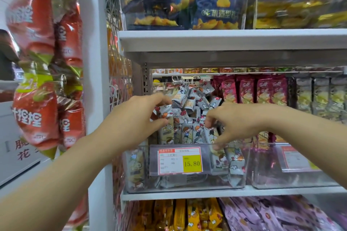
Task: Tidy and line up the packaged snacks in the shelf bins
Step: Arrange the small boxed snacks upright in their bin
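A clear plastic bin on the middle shelf holds several small grey-white snack packets with cartoon figures, piled loosely at the back and standing upright at the front. My left hand reaches into the bin's left side, its fingers and thumb pinching a grey packet on the pile. My right hand hovers over the right side with fingers curled down, its fingertips touching the upright packets; whether they grip one is unclear. A price label reading 15.80 hangs on the bin's front.
To the right stands a second clear bin with maroon packets and yellow-grey packets behind. The shelf above carries dark blue bags. Red snack bags hang on the left by a white post. Yellow and pink packs fill the shelf below.
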Demonstrator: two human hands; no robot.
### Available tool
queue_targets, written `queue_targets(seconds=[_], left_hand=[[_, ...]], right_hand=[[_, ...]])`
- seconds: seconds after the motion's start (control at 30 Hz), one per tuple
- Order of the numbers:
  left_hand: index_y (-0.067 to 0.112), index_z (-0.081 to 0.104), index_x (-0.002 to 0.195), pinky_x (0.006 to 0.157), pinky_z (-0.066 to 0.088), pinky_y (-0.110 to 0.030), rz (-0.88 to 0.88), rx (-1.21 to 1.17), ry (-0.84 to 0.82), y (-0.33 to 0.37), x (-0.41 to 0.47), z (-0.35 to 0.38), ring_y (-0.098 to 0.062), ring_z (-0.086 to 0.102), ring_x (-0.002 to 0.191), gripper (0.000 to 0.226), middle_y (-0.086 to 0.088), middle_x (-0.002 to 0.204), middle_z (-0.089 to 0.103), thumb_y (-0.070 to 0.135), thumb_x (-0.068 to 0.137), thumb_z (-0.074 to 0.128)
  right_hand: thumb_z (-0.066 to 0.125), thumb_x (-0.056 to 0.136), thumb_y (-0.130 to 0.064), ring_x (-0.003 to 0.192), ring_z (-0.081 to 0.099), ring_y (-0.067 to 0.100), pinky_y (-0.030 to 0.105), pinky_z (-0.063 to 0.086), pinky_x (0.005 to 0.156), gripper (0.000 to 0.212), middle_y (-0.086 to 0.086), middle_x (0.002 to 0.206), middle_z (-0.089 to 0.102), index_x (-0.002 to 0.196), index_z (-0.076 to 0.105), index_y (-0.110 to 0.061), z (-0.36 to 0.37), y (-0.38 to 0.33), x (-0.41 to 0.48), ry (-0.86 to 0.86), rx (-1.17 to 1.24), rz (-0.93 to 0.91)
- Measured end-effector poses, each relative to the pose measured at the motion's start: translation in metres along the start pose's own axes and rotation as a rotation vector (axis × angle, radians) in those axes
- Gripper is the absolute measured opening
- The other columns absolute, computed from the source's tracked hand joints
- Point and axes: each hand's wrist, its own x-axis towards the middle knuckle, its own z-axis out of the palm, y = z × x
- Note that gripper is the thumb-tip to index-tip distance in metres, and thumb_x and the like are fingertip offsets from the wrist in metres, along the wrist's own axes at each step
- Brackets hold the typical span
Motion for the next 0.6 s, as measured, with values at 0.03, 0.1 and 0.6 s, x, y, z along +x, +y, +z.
queue_targets(seconds=[0.03, 0.1, 0.6], left_hand=[[0.042, 0.049, 0.121, 0.080, 0.053, -0.036, -0.013, 0.069, -0.030, -0.002, 0.000, -0.001, -0.009, 0.059, 0.101, 0.039, 0.015, 0.115, 0.062, 0.045, 0.086, 0.063], [0.042, 0.049, 0.122, 0.079, 0.052, -0.035, -0.039, 0.200, -0.107, -0.005, 0.000, -0.001, -0.013, 0.060, 0.101, 0.039, 0.013, 0.115, 0.062, 0.049, 0.086, 0.061], [0.034, 0.053, 0.129, 0.084, 0.049, -0.028, -0.005, 0.306, -0.241, -0.008, 0.007, 0.001, -0.013, 0.060, 0.101, 0.038, 0.010, 0.118, 0.064, 0.033, 0.092, 0.060]], right_hand=[[0.068, 0.081, -0.044, 0.105, 0.048, 0.013, 0.025, 0.039, 0.082, 0.051, -0.009, 0.111, 0.044, 0.123, 0.046, -0.024, 0.000, 0.001, 0.000, 0.011, 0.040, -0.004], [0.068, 0.082, -0.040, 0.104, 0.052, 0.015, 0.027, 0.044, 0.087, 0.049, -0.008, 0.115, 0.047, 0.122, 0.045, -0.025, 0.001, 0.002, 0.002, 0.043, 0.080, -0.012], [0.076, 0.073, -0.041, 0.065, 0.049, -0.021, 0.007, 0.042, 0.067, 0.039, -0.020, 0.098, 0.058, 0.108, 0.057, -0.039, -0.015, -0.013, -0.014, 0.493, 0.467, -0.175]])
